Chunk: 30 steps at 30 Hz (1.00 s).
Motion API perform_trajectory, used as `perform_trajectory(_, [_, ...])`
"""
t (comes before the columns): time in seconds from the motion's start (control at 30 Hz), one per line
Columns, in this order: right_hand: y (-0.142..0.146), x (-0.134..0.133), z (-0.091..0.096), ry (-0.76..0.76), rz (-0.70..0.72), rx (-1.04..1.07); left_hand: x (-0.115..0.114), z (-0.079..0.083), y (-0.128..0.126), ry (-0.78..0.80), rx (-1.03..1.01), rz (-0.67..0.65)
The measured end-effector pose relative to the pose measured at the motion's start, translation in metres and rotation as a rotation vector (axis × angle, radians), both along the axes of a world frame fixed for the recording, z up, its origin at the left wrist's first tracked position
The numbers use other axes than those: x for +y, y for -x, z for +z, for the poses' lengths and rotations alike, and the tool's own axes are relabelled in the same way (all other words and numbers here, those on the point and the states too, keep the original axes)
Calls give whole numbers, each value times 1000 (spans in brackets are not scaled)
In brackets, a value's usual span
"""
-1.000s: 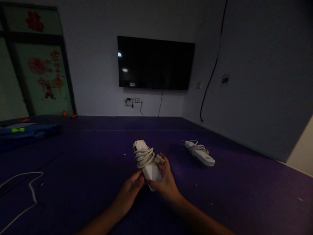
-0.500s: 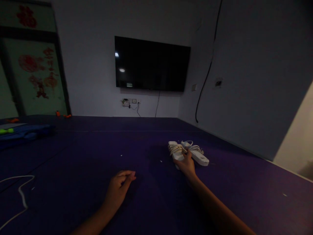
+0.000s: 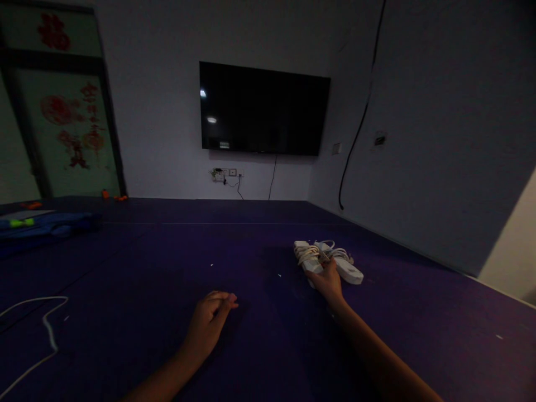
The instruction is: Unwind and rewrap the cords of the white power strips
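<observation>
Two white power strips, each with its cord wound around it, lie side by side on the purple surface. My right hand (image 3: 329, 279) is closed on the near end of the left power strip (image 3: 312, 264), thumb on its left side and fingers over its right. Just beyond those fingers, the right power strip (image 3: 350, 272) lies at an angle, its near end pointing right. My left hand (image 3: 209, 319) hovers low over or rests on the surface, which I cannot tell; its fingers are curled in against the thumb, with nothing visible in them.
A white cable (image 3: 49, 329) lies loosely at the left. Farther back are a folded blue cloth (image 3: 62, 224) and small orange objects (image 3: 120, 198). A television (image 3: 263, 109) hangs on the back wall, and a black cable (image 3: 355, 134) runs down the right wall.
The whole view has shifted slightly, so everything sits a little farther right. Both hands keep nearly the same pose, the right one still on the left power strip.
</observation>
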State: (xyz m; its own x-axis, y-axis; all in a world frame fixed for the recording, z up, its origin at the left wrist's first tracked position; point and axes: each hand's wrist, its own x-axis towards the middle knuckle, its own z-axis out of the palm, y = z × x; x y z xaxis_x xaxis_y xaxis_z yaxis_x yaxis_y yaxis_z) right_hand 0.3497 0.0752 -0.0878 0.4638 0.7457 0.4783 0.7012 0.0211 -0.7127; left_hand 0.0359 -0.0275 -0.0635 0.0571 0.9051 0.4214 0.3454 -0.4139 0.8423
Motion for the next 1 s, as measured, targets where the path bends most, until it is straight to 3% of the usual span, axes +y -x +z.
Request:
perform_trajectory(0.3, [6,-4,-2,46,-65,44,1,-2,0,-37,12,-17])
perform_trajectory(0.4, [10,-12,5,114,-119,-58,2,-3,1,-49,26,-23])
perform_trajectory(0.57, [16,-31,32,282,-231,-381,1,-3,0,-50,16,-35])
perform_trajectory(0.73, [24,-39,51,234,-250,-580,1,-4,-1,-45,17,-27])
perform_trajectory(0.83, [49,-45,47,75,-39,-542,2,-4,-1,-46,41,-18])
perform_trajectory(0.93, [90,-60,32,-183,442,-384,0,-4,0,-50,77,-67])
perform_trajectory(1.0, [116,-74,21,-278,780,-426,-3,-4,0,-64,123,-159])
